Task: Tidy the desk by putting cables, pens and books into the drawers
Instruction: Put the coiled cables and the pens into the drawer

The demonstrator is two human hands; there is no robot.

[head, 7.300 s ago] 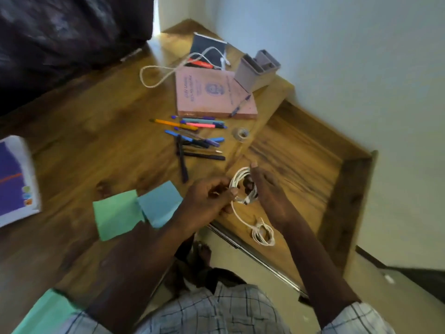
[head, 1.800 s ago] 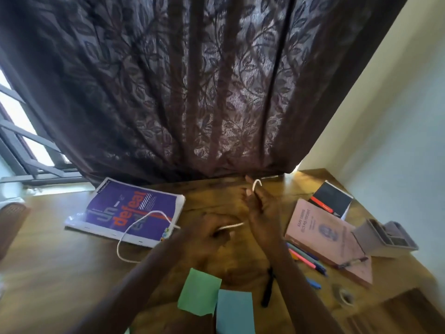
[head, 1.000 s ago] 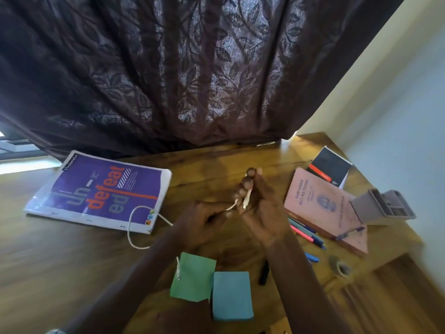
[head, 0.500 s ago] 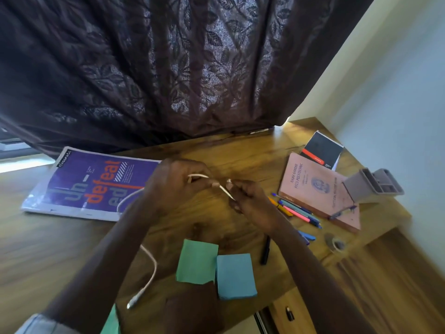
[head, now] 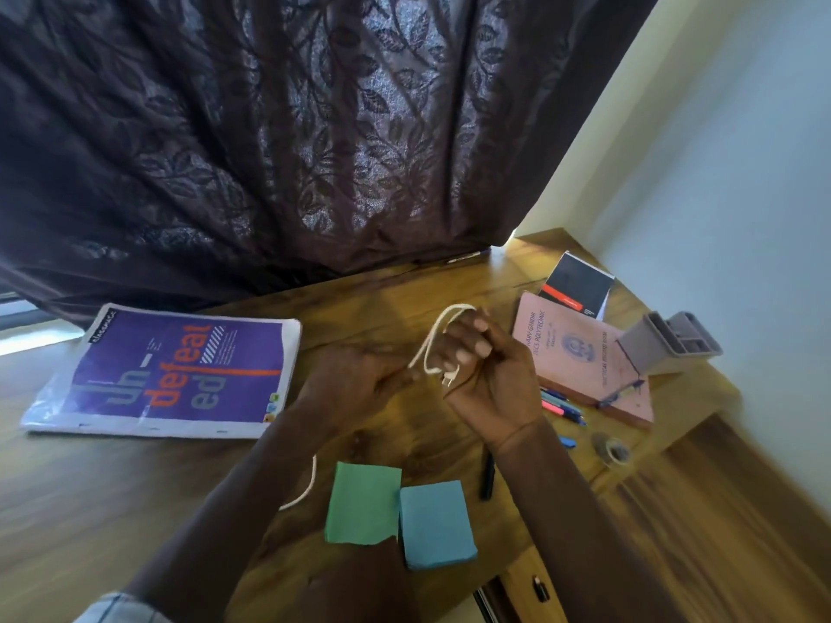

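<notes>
A white cable (head: 432, 341) loops over the fingers of my right hand (head: 483, 375), which grips it with its plug end by the palm. My left hand (head: 355, 384) pinches the same cable just left of that loop; the rest of the cable trails down under my left forearm. A purple book (head: 175, 370) lies at the left. On the right lie a pink book (head: 580, 357) and a black book (head: 578, 285). Several pens (head: 562, 404) lie beside the pink book, a blue pen (head: 623, 388) on it, a black pen (head: 486, 478) nearer me.
Green (head: 362, 503) and blue (head: 436, 523) sticky-note pads sit near the desk's front edge. A grey pen holder (head: 670, 346) lies tipped at the right, a tape roll (head: 609, 449) below it. An open wooden drawer (head: 701, 510) is at lower right. A dark curtain (head: 314, 128) hangs behind the desk.
My right hand has risen with a cable loop wound over its fingers. My left hand has dropped lower and nearer it. The camera has shifted slightly.
</notes>
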